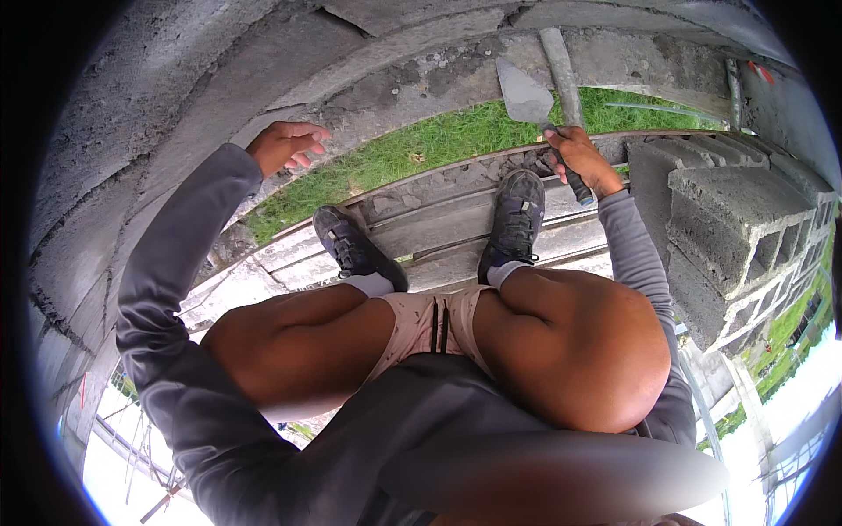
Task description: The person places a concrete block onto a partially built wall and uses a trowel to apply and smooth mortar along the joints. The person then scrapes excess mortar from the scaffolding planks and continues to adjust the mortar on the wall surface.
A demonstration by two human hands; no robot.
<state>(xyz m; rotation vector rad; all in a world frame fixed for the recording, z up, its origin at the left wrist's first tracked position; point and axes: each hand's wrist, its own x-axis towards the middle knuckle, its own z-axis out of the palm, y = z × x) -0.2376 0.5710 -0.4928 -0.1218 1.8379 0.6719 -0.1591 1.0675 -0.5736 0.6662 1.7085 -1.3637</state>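
Note:
In my right hand [581, 161] is a trowel [524, 93], its dark handle gripped and its grey, mortar-coated blade pointing away from me. The blade is beside a round grey pole [561, 77] and in front of the block wall [412, 79]. My left hand [288, 147] is empty, fingers apart and slightly curled, close to the wall's face at the left. Whether its fingertips touch the wall I cannot tell.
I squat on wooden planks [447, 210] splattered with mortar. Hollow concrete blocks [737, 202] are stacked at my right. Grass [395, 158] shows far below, through the gap between planks and wall. Poles of a scaffold stand at the lower right.

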